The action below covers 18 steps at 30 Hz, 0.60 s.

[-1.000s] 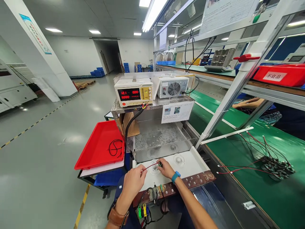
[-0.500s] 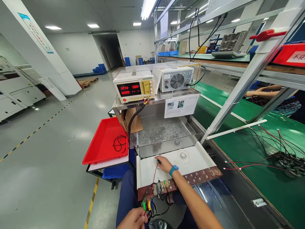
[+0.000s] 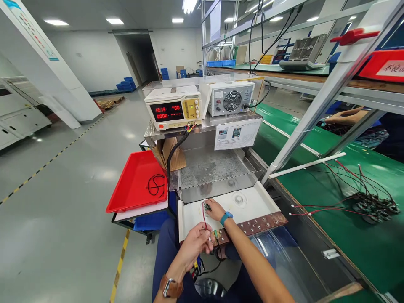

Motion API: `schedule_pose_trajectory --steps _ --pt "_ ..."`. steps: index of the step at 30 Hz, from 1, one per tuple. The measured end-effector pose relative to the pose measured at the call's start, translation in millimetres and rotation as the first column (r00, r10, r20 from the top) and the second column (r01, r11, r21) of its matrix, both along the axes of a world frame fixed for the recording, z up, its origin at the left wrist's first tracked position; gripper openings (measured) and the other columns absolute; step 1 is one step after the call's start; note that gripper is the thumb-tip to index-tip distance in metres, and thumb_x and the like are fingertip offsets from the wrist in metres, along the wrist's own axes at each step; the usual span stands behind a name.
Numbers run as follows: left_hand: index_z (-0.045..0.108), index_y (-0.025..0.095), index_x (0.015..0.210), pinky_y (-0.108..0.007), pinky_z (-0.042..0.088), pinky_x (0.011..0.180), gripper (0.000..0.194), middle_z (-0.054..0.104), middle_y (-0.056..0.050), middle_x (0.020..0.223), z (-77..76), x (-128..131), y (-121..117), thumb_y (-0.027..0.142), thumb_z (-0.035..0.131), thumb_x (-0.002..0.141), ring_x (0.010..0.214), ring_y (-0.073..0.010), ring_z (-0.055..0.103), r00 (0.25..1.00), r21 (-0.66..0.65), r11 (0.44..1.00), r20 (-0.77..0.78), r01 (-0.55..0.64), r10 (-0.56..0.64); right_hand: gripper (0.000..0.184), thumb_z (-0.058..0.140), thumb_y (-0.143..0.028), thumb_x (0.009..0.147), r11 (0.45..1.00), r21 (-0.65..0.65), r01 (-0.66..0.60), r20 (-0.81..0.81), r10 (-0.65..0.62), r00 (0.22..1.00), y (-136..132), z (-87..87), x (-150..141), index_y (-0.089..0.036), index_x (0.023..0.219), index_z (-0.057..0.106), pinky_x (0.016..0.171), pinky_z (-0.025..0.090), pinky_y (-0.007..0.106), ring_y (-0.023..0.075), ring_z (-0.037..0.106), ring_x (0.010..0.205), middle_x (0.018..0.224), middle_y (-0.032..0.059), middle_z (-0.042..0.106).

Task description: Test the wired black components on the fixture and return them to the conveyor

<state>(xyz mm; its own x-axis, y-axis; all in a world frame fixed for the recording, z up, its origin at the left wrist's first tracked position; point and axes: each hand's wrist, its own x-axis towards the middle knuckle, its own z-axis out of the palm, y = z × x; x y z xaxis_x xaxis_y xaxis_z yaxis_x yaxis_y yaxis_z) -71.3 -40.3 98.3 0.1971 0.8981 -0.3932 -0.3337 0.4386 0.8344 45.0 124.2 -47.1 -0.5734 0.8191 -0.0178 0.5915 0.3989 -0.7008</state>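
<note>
My right hand (image 3: 216, 209), with a blue watch on the wrist, grips a small circuit board (image 3: 207, 206) above the white tray (image 3: 221, 206). A red wire (image 3: 203, 216) runs down from the board to my left hand (image 3: 199, 240). The fingers of that hand are pinched on the wire, and a white tip, probably its connector (image 3: 210, 239), shows at them. Just beyond both hands lies the tray's brown front strip (image 3: 263, 221), dotted with metal studs. A green clip (image 3: 216, 234) on a black lead rests on the strip beside my left fingers.
A power supply (image 3: 173, 108) with red digits stands on the metal shelf, a grey fan unit (image 3: 232, 99) to its right. On the left is a red tray (image 3: 135, 185) with a black cable. Wired boards (image 3: 375, 206) are piled on the green bench (image 3: 356, 181); another person's hands (image 3: 345, 115) work farther back.
My left hand has risen from the lower edge to the brown strip, bringing the wire's end closer to the board. My right hand still holds the board over the tray. The view has shifted slightly.
</note>
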Motion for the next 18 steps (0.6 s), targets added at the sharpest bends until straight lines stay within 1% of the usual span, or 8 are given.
schedule_pose_trajectory --steps 3,6,9,12,15,18 --pt "0.057 0.017 0.087 -0.022 0.049 0.055 0.055 0.063 0.0 0.081 -7.8 1.8 15.2 0.061 0.081 0.063 0.06 -0.009 0.062 0.996 0.025 0.999 -0.081 -0.026 0.028 0.04 0.062 -0.012 0.078 1.0 0.014 -0.006 0.065 0.005 0.998 0.6 4.6 -1.3 -0.015 0.118 0.065 0.101 0.044 0.033 0.0249 0.06 0.111 0.118 0.0125 0.064" --pt "0.059 0.017 0.086 -0.027 0.053 0.063 0.057 0.06 0.001 0.078 -19.6 3.9 28.4 0.065 0.078 0.062 0.066 -0.0138 0.066 0.98 0.046 0.998 -0.197 -0.03 0.039 0.035 0.061 -0.009 0.077 0.999 0.036 -0.02 0.105 0.016 0.994 2.4 6.0 -3.4 -0.015 0.111 0.068 0.097 0.044 0.031 0.024 0.06 0.107 0.114 0.0116 0.065" --pt "0.062 0.017 0.085 -0.03 0.051 0.066 0.052 0.06 0.001 0.073 -34.8 7.0 41.7 0.061 0.077 0.063 0.069 -0.017 0.065 0.953 0.083 0.996 -0.297 -0.038 0.061 0.027 0.058 -0.008 0.077 0.999 0.038 -0.021 0.134 0.015 0.991 4.6 5.5 -4.8 -0.014 0.101 0.069 0.091 0.045 0.029 0.023 0.06 0.101 0.108 0.0115 0.066" --pt "0.066 0.016 0.079 -0.03 0.047 0.068 0.043 0.062 -0.001 0.07 -49.9 10.0 51.9 0.054 0.077 0.061 0.07 -0.0169 0.059 0.908 0.153 0.987 -0.407 -0.042 0.102 0.021 0.057 -0.009 0.077 0.999 0.038 -0.012 0.146 0.006 0.989 5.6 4.9 -4.9 -0.015 0.093 0.069 0.088 0.045 0.029 0.0224 0.06 0.097 0.104 0.0109 0.066" --pt "0.067 0.017 0.075 -0.031 0.044 0.073 0.036 0.065 -0.001 0.07 -61.4 11.4 56.1 0.05 0.074 0.064 0.07 -0.0168 0.055 0.867 0.205 0.978 -0.482 -0.029 0.127 0.021 0.057 -0.009 0.076 0.999 0.049 -0.004 0.126 -0.003 0.992 5.0 4.3 -4.4 -0.016 0.093 0.068 0.087 0.044 0.029 0.0221 0.059 0.097 0.103 0.0097 0.066" --pt "0.065 0.018 0.07 -0.03 0.043 0.072 0.031 0.064 -0.001 0.068 -70.0 11.4 56.7 0.048 0.071 0.066 0.07 -0.0171 0.055 0.832 0.213 0.977 -0.541 -0.009 0.126 0.022 0.057 -0.009 0.076 0.998 0.065 0.011 0.13 -0.02 0.991 3.9 3.1 -4.5 -0.017 0.093 0.068 0.088 0.045 0.029 0.0221 0.06 0.097 0.103 0.0097 0.067"
